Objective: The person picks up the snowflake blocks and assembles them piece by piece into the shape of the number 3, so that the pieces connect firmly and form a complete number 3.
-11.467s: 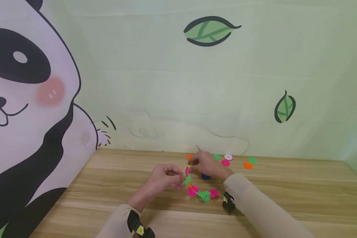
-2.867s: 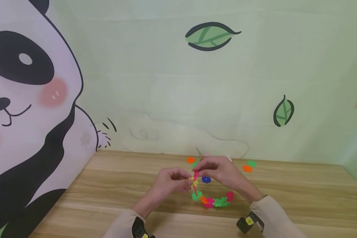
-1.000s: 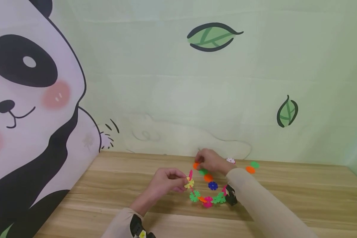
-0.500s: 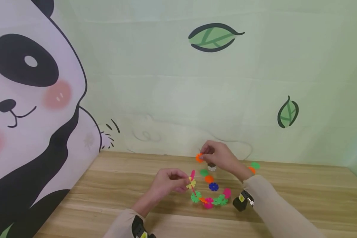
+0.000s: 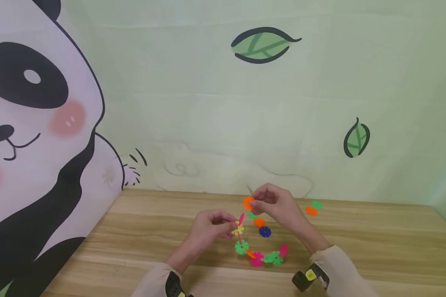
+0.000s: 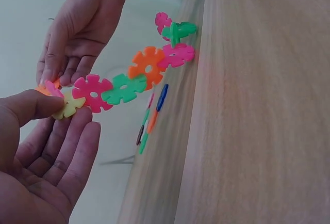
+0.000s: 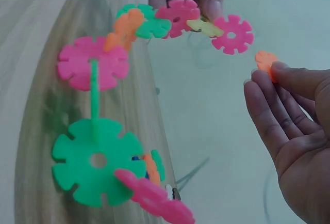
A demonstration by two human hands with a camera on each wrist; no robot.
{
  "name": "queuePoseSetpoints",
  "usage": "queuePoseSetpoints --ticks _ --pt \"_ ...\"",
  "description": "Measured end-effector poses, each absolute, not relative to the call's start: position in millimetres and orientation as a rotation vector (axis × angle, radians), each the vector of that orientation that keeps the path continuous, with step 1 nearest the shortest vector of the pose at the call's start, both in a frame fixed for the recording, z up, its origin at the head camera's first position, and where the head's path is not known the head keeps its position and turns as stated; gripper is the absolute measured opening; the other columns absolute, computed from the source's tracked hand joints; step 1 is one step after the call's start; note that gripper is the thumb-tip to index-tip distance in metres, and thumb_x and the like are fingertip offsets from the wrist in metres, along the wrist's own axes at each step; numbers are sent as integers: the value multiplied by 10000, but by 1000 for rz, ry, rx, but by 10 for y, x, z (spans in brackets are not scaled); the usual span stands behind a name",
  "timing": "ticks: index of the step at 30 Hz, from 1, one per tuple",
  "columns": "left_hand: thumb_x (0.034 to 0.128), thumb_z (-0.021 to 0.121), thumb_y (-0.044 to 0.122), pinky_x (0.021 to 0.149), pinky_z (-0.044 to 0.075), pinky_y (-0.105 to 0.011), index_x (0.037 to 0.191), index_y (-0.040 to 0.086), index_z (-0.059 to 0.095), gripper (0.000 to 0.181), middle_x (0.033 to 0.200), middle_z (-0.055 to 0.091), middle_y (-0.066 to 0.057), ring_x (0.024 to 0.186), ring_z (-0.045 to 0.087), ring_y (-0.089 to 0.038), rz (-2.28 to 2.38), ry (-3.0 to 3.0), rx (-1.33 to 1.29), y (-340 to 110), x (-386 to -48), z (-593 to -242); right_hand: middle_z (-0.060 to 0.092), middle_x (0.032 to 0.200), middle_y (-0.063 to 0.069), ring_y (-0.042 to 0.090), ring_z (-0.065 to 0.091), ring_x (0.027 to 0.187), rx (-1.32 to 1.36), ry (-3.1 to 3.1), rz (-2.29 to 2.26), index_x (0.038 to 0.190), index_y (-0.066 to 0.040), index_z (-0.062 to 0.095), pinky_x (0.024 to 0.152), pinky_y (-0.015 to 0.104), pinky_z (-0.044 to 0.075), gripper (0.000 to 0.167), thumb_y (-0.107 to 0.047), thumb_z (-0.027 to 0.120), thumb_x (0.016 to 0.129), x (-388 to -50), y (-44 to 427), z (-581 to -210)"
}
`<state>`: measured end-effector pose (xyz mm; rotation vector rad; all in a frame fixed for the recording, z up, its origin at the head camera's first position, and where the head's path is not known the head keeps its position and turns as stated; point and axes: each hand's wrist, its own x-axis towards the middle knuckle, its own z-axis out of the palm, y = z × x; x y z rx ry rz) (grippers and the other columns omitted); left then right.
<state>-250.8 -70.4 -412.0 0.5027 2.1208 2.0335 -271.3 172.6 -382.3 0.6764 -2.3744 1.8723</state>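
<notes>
A curved chain of interlocked flower-shaped discs hangs from my left hand (image 5: 209, 231), which pinches its yellow disc (image 5: 238, 229) between thumb and fingers. Above the yellow disc stands the pink end disc (image 7: 232, 34). Below, the chain runs through a green disc (image 5: 241, 247), an orange one and a pink one (image 5: 257, 259) to green discs and a pink disc (image 5: 283, 250) at the far end. My right hand (image 5: 278, 205) pinches a single orange disc (image 5: 248, 203) by its edge. In the right wrist view a small gap separates that disc from the pink end disc.
Behind the chain on the wooden table (image 5: 163, 231) lie loose discs: green, orange (image 5: 259, 222) and blue (image 5: 265, 232). Farther right are another orange disc (image 5: 311, 211) and a green one (image 5: 316, 204). A printed cloth backdrop (image 5: 193, 123) rises behind the table.
My right hand has lifted the orange disc from the back of the table and brought it near the chain's upper end. My left hand has kept its pinch on the yellow disc.
</notes>
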Motion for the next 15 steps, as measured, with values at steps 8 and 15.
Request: queuePoseSetpoints --ticks 8,15 --pt "947 755 13 768 667 -378 1063 -117 741 175 955 764 -135 803 757 -300 2069 2131 509 -671 -2506 -4115 758 1033 183 331 766 891 695 -2335 1916 1148 54 672 841 372 655 177 -27 731 1001 -2683 1744 -3869" --pt "946 758 -2 765 667 -372 1051 -114 743 154 967 760 -150 792 753 -291 2072 2131 515 -663 -2501 -4124 759 1025 207 348 773 907 691 -2307 1976 1156 96 644 854 399 653 194 -5 715 1006 -2676 1710 -3910"
